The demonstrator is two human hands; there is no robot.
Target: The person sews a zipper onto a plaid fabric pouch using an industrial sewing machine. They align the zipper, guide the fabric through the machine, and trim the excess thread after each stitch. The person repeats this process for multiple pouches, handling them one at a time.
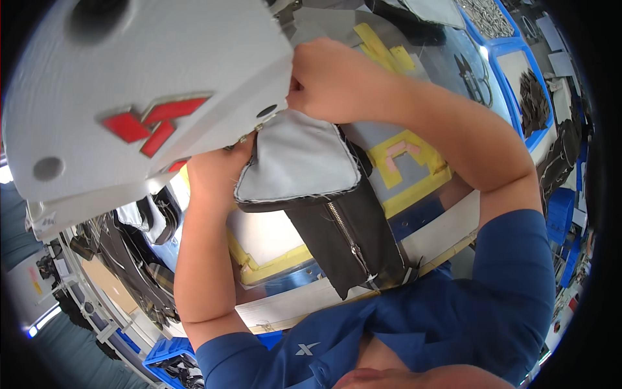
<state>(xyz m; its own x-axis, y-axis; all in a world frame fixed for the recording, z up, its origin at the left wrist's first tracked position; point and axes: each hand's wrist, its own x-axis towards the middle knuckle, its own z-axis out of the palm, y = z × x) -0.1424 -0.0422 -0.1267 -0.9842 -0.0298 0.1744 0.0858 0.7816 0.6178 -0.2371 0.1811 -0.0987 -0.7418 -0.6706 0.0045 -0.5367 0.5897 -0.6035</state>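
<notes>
A sewn black bag piece (337, 236) with a metal zipper (346, 236) hangs over the table's near edge. Its light grey lining panel (298, 159) faces up under the white sewing machine head (162, 84). My right hand (330, 81) is closed in a fist at the panel's far end, beside the machine; whatever its fingers grip is hidden. My left hand (223, 162) reaches along the panel's left side, its fingers covered by the machine head.
Yellow tape strips (414, 188) mark the worktable. Scissors (476, 81) lie at the right, near blue bins (528, 91) of small metal parts and dark pieces. Dark fabric pieces (129, 259) pile up at the left, above a blue crate (170, 353).
</notes>
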